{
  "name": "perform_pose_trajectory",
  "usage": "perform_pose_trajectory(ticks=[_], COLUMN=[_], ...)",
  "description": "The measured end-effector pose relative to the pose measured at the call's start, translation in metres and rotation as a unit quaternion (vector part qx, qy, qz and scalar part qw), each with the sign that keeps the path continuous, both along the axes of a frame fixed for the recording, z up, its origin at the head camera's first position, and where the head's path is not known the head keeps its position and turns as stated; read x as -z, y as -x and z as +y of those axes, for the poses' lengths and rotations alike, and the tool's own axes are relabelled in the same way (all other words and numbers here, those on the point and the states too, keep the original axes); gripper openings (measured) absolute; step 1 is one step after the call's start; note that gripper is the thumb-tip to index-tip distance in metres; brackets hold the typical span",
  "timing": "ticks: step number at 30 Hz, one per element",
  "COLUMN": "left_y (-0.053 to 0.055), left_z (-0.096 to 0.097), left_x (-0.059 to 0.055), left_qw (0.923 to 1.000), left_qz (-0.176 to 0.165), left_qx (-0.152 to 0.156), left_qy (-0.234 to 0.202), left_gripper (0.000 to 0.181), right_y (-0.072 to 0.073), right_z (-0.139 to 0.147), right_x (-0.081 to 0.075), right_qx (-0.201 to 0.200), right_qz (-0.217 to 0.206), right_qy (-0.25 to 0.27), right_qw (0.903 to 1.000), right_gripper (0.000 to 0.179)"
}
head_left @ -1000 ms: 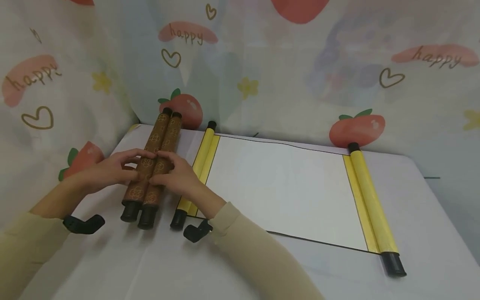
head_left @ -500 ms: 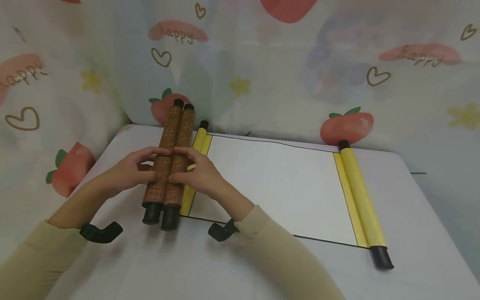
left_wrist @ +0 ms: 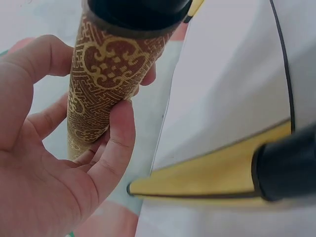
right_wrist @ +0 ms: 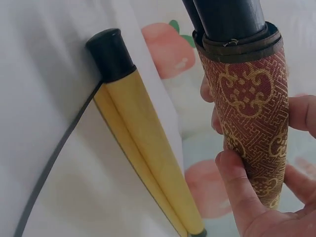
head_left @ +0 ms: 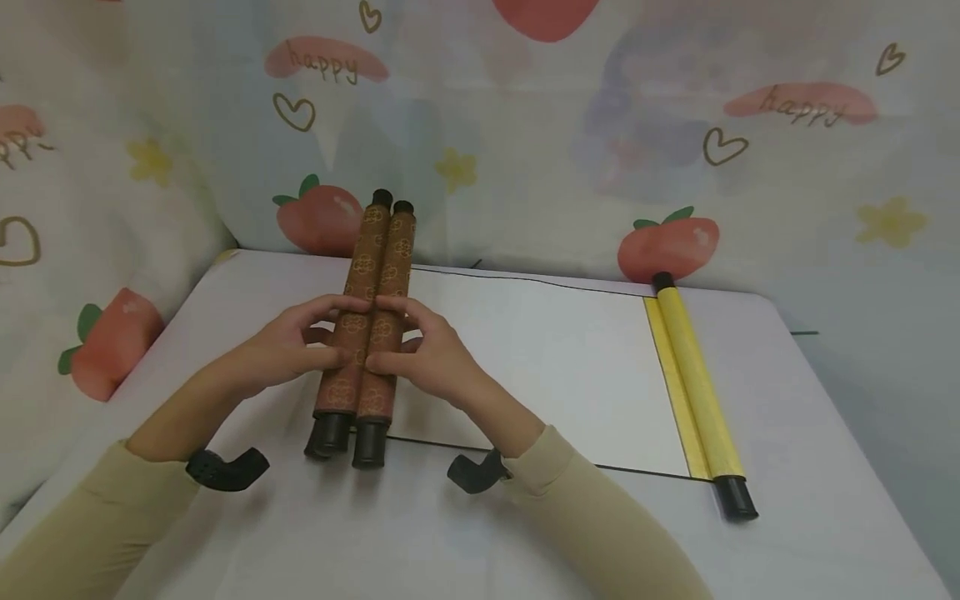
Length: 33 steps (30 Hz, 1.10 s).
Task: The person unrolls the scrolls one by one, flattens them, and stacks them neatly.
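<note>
Side by side, the two rolls of a brown patterned scroll (head_left: 362, 265) with black end knobs are held up above the table. My left hand (head_left: 288, 346) grips the left roll between thumb and fingers; my right hand (head_left: 438, 354) grips the right roll the same way. Under them a white scroll (head_left: 540, 367) lies unrolled. Its left yellow roller (right_wrist: 143, 138), mostly hidden in the head view, shows in the right wrist view and as a yellow bar (left_wrist: 207, 168) in the left wrist view. Its right yellow roller (head_left: 701, 383) lies flat.
A white-covered table (head_left: 420, 550) carries everything. Behind and to the left hangs a pale cloth backdrop (head_left: 525, 200) printed with fruit, hearts and "happy". A black wrist-worn device (head_left: 228, 469) sits at each cuff.
Both hands have carried the brown scroll to the right, from beside the left yellow roller to above it. The whole head view has also shifted somewhat. The white scroll stays spread out.
</note>
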<state>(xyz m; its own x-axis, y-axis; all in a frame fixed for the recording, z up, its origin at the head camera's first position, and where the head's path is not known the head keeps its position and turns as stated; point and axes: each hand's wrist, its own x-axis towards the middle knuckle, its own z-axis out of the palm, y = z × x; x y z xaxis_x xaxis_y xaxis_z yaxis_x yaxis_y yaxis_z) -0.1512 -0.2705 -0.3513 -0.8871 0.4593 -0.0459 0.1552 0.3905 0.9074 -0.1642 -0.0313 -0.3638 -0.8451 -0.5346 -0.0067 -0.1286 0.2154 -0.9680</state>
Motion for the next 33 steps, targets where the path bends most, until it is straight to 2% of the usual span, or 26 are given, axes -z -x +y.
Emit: perform_pose_trajectory(ticks=[6, 20, 26, 33], left_y=[0.002, 0.012, 0.016, 0.02], left_z=[0.021, 0.068, 0.086, 0.105], left_x=[0.001, 0.007, 0.008, 0.011], left_qw=[0.9997, 0.9992, 0.9988, 0.9977], left_qz=[0.016, 0.012, 0.012, 0.023], left_qx=[0.015, 0.027, 0.04, 0.046], left_qy=[0.012, -0.026, -0.024, -0.043], left_gripper=[0.059, 0.057, 0.058, 0.056], right_y=[-0.007, -0.01, -0.012, -0.014], right_z=[0.023, 0.063, 0.08, 0.098], right_x=[0.0, 0.003, 0.006, 0.009], right_qx=[0.011, 0.064, 0.074, 0.087], right_qz=[0.0, -0.007, -0.018, -0.013], right_qy=[0.0, 0.022, 0.032, 0.059], right_qw=[0.9999, 0.9977, 0.9965, 0.9944], right_gripper=[0.072, 0.071, 0.071, 0.072])
